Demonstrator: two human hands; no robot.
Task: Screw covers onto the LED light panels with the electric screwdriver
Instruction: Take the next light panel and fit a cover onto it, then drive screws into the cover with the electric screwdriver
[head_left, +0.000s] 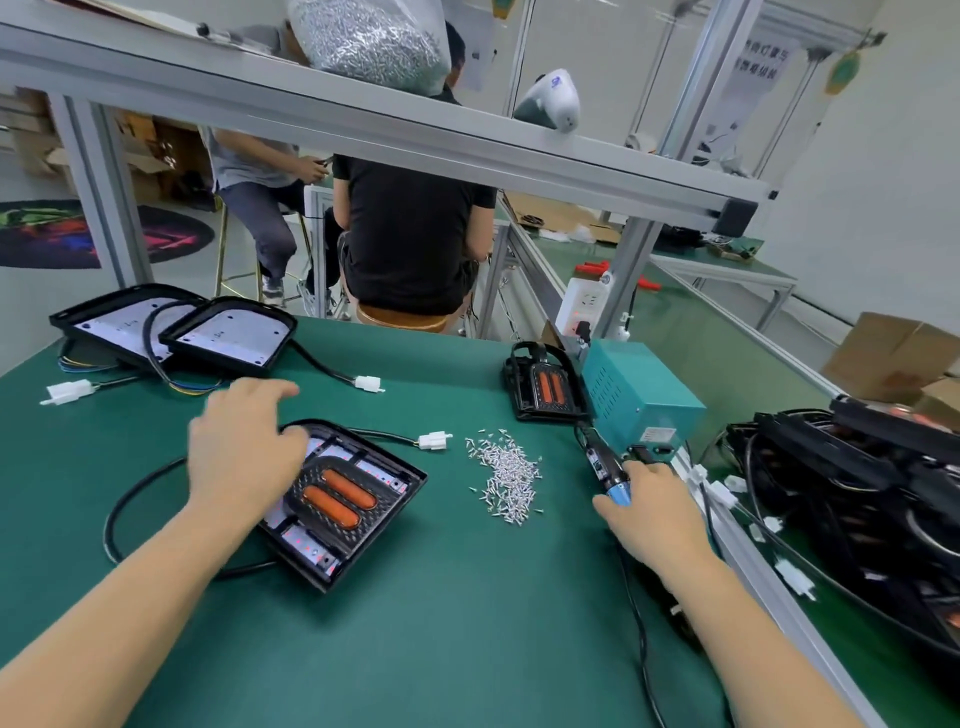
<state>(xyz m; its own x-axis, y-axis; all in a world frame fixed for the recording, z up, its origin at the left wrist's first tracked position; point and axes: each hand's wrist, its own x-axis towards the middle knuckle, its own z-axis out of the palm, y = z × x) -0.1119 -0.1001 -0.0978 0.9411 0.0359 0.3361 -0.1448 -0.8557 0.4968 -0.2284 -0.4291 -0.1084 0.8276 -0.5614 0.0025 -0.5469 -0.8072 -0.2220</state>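
On the green bench mat (441, 623), an LED light panel (345, 501) is laid flat in front of the person, its black grille cover (358, 525) with two orange lenses seated on top. The left hand (244, 452) is rested on the panel's upper left corner, fingers spread and relaxed, nothing grasped. The electric screwdriver (605, 467) is gripped by the right hand (652, 506) near the bench's right edge, fingers curled round its blue-tipped body; its cable is seen trailing toward the near edge. A loose pile of small silver screws (506, 478) is scattered between the panel and the screwdriver. Beside the screwdriver, a teal power supply box (636, 395) is placed, with another covered panel (545, 384) just to its left. Two uncovered panels (176, 332) are stacked overlapping at the far left, and a heap of black panels (857, 483) is piled beyond the right rail.
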